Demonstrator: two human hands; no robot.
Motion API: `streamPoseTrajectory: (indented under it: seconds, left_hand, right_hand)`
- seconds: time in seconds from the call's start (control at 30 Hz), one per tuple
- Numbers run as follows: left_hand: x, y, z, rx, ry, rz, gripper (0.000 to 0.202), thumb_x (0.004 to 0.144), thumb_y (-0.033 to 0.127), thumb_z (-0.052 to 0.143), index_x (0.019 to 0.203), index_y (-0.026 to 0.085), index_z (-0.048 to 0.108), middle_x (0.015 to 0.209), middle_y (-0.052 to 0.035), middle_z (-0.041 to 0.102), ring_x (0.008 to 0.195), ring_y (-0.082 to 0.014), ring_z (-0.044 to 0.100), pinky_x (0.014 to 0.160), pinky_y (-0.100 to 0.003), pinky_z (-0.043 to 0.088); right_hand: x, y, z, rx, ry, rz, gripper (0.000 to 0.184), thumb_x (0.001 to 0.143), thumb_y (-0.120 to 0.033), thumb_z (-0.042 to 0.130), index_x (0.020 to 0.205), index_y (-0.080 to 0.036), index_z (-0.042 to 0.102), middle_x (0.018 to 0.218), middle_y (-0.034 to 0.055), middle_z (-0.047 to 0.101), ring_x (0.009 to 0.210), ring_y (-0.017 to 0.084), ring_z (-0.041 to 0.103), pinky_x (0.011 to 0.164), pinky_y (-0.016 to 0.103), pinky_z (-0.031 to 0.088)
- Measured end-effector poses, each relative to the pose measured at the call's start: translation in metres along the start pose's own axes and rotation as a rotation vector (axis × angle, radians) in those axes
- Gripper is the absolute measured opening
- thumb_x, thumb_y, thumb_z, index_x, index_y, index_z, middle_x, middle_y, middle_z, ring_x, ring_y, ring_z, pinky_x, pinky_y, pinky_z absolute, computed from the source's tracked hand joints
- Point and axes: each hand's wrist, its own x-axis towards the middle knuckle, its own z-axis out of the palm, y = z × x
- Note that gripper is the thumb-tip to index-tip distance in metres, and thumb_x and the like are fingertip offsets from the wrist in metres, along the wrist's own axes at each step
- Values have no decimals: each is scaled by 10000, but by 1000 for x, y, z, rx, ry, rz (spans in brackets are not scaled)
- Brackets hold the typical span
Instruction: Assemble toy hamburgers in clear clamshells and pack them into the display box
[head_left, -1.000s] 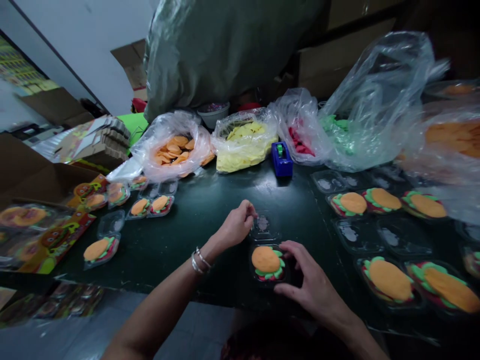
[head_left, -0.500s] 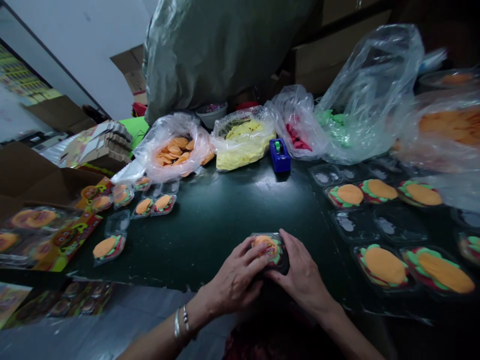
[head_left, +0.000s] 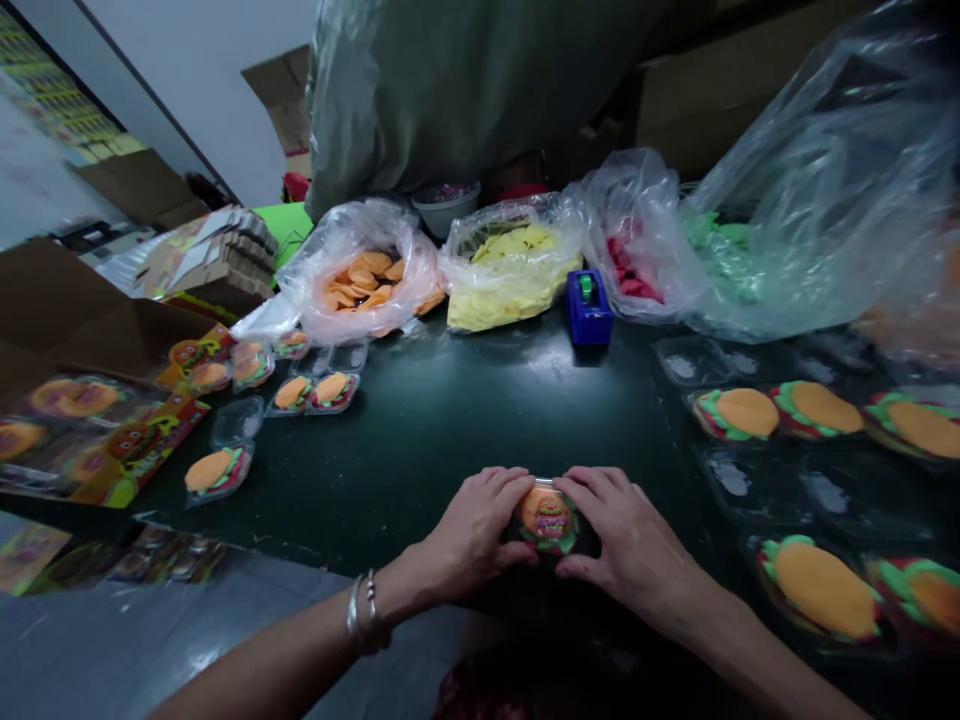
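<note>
Both my hands close around one small clear plastic case (head_left: 548, 518) that holds a burger-shaped gummy with an orange top and green frill. My left hand (head_left: 472, 535), with bangles at the wrist, grips its left side. My right hand (head_left: 630, 545) grips its right side, fingers curled over the lid. The case rests near the front edge of the dark green table (head_left: 450, 420).
At the back stand plastic bags of orange (head_left: 367, 285), yellow (head_left: 510, 275), red (head_left: 634, 265) and green (head_left: 724, 255) pieces, and a blue tape dispenser (head_left: 589, 308). Filled and empty cases lie right (head_left: 739, 412) and left (head_left: 217, 470). Printed cartons (head_left: 127, 450) sit far left. A person in grey-green (head_left: 450, 90) stands opposite.
A second ago the case lay open with my left hand at its lid. The lid has since folded over the burger, and both hands now press the closed case, nearer the table's front edge.
</note>
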Motion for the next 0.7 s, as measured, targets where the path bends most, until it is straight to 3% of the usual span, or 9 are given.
streamPoseTrajectory:
  seconds: [0.07,0.2,0.43,0.57,0.7]
  left_hand:
    - [5,2,-7,6,-63,-28,647,746,481,713,1274,187,482,1276,-155,560,1149,-307,513,984,-507,404]
    - [9,3,-10,4,-83,-31,597,788,469,672,1277,192,471,1267,-155,565,1120,-308,524,970,-493,384]
    - [8,-5,-6,-46,-106,-51,690,720,458,744,1286,176,467,1277,-147,561,1119,-306,521,968,-472,391]
    - [9,-3,-17,-149,-139,-56,714,684,357,796,1300,169,487,1315,-149,542,1184,-299,503,1015,-455,390]
    - [13,-7,-32,-300,-139,-269,692,764,260,708,1382,139,419,1325,-167,538,1184,-264,533,1000,-407,435]
  right_hand:
    - [4,-2,-4,-19,-49,-3,627,523,-175,852,1102,-209,613,1116,100,606,990,304,551,787,468,527]
    - [9,-4,-5,27,-96,-1,583,538,-94,797,1068,-232,597,1021,68,586,894,262,552,726,421,542]
    - [9,-1,1,61,-108,34,648,497,-99,851,1077,-201,579,1088,89,547,970,281,528,791,439,546]
    - [11,-6,-5,56,-156,68,601,542,-118,848,1078,-179,583,1086,88,536,967,274,516,818,459,538]
    - [16,-17,-12,21,-203,103,518,580,-113,826,1048,-145,606,1075,99,534,975,290,503,841,486,523]
